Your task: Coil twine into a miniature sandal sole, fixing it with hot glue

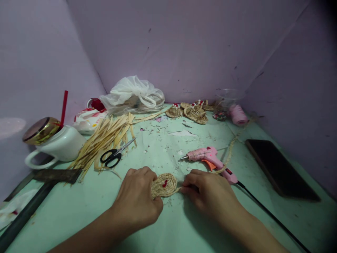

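Near the front middle of the table, my left hand (142, 195) is closed on the left end of a coiled straw piece (168, 185), which has a small red mark at its centre. My right hand (204, 188) pinches the braided straw cord where it leaves the coil's right side. Behind that hand lies a pink glue gun (202, 154), its nozzle pointing left and a small red light showing. The loose braid (231, 146) runs from behind the right hand, past the gun, toward the back right. My left fingertips hide part of the coil.
Black-handled scissors (113, 157) lie beside dry straw strips (105, 135). Left are a white mug (64, 142) and a hammer-like tool (56, 175). At the back stand a plastic bag (134, 95), small woven slippers (196, 114) and pink thread (238, 115). A phone (279, 167) lies right.
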`<state>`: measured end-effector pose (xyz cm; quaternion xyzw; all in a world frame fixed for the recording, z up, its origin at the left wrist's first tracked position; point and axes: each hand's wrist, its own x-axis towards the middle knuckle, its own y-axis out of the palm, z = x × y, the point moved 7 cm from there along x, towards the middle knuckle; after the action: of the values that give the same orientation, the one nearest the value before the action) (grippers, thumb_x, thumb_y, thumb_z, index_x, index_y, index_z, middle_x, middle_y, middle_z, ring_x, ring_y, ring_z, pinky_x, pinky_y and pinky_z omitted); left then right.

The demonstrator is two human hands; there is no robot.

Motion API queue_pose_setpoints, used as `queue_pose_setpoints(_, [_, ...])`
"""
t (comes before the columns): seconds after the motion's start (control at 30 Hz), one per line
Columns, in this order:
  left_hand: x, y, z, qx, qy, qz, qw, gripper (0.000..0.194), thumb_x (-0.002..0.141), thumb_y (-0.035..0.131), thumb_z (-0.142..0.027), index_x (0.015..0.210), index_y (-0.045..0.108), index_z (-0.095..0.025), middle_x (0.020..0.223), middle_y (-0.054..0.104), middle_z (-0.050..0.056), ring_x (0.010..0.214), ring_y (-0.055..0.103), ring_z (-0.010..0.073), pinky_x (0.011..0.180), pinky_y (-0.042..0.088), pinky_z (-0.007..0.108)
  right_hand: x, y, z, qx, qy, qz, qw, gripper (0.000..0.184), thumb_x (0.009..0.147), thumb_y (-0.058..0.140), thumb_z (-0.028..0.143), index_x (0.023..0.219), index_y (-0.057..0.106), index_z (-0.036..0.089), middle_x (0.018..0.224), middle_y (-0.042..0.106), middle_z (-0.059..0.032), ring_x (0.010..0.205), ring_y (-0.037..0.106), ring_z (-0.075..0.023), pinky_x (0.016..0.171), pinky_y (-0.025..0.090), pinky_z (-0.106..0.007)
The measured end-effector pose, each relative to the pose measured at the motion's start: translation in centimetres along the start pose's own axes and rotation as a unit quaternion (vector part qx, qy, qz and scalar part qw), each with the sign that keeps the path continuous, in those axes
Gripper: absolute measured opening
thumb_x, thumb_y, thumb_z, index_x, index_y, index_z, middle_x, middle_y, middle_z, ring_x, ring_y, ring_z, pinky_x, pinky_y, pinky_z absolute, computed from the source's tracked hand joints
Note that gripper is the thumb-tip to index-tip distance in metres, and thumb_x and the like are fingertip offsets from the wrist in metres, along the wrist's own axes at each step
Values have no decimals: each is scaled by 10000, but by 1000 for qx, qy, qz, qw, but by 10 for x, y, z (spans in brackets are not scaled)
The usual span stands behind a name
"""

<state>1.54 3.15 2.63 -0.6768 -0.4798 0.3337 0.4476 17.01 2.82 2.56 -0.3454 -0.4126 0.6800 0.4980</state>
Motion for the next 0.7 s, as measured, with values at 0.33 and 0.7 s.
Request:
queue_pose_setpoints(0.33, [1, 1, 2, -11, 12, 14, 1000, 229, 575, 493, -165, 785, 579, -200, 824, 610, 60, 798, 542, 248, 794, 397, 406, 5, 2, -3, 39, -5, 1, 999, 123, 767, 607, 117, 764, 699, 198, 777, 694, -20, 703, 617, -185, 573, 335, -269])
queue_pose_setpoints(0.7, [2, 3, 3, -18, 12, 37, 999, 248, 590, 512, -154, 825, 575, -199, 888, 607, 58, 867, 535, 257, 819, 395, 402, 7, 0, -2, 70, -11, -16, 997, 147, 743, 609, 59, 752, 689, 182, 860, 648, -30, 735, 588, -165, 617, 367, -272])
